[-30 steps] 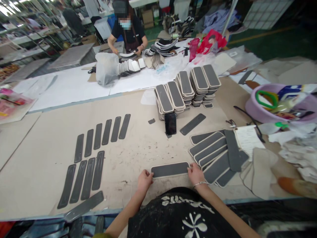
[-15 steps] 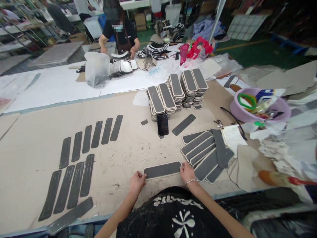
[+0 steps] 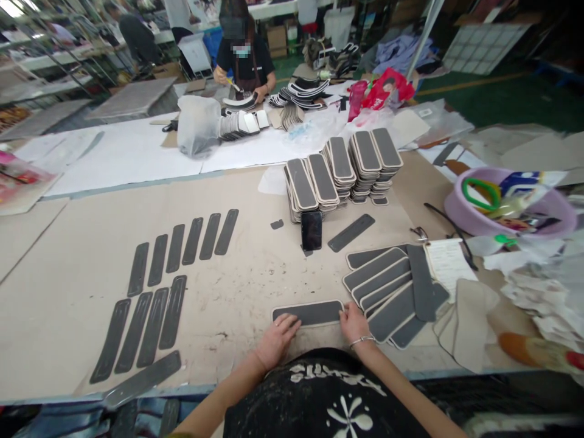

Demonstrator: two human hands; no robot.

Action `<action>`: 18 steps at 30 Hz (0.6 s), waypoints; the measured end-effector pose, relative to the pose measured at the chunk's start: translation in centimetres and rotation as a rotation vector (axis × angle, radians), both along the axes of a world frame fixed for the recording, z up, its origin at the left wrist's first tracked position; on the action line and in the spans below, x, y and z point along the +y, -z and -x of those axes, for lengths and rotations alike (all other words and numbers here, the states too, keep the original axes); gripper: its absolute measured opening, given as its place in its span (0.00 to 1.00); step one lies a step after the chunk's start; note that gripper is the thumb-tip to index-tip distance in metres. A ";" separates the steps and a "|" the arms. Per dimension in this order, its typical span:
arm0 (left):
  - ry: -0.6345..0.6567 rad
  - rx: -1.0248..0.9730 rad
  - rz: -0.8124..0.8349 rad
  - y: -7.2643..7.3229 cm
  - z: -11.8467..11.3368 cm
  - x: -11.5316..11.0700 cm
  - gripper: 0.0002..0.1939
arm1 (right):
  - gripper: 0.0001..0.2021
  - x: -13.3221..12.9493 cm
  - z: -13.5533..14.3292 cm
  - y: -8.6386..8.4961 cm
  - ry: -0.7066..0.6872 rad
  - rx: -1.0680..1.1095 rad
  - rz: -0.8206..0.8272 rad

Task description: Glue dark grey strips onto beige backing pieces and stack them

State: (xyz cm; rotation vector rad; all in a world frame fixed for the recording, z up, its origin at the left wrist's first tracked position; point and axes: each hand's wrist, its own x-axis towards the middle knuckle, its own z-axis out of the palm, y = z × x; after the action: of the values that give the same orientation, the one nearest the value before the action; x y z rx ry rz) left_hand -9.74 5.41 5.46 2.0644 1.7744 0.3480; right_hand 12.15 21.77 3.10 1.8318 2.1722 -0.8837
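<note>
A long dark grey strip with a pale rim (image 3: 317, 312) lies on the brown table covering in front of me. My left hand (image 3: 276, 340) rests on its left end, fingers stretched out flat over the surface. At the opposite end, my right hand (image 3: 354, 323) pinches the edge between thumb and fingers. Just right of that hand, similar rimmed strips (image 3: 381, 274) are fanned out in an overlapping pile. Off to the left, several plain dark strips with a shiny edge (image 3: 148, 328) lie in two rows.
Tall stacks of rimmed strips (image 3: 337, 161) stand behind a black phone (image 3: 311, 231). A purple basin (image 3: 449, 210) of odds and ends sits at right, near a brush (image 3: 524, 348). Across the table a masked co-worker (image 3: 246, 67) handles curved pieces beside a plastic bag (image 3: 197, 125).
My left hand has shifted from pinching the strip's left corner to lying flat on that end. My right hand stays at the right end. The whole view has swung slightly left.
</note>
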 end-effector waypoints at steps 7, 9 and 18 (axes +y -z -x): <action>0.020 0.091 0.135 1.0 -1.9 1.8 0.24 | 0.10 0.0 -0.1 -0.2 -0.014 0.015 0.004; 0.000 0.073 0.151 0.9 -1.8 1.8 0.24 | 0.10 0.0 -0.1 -0.2 -0.012 0.010 0.010; -0.085 -0.030 0.175 0.1 -1.7 2.4 0.25 | 0.11 -0.1 0.2 -0.9 -0.010 -0.021 0.012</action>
State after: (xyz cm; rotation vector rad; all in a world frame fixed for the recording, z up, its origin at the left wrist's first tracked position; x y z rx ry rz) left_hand -8.02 7.80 5.39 1.8584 1.8101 0.2363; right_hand 11.97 21.72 3.98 1.8148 2.1567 -0.8691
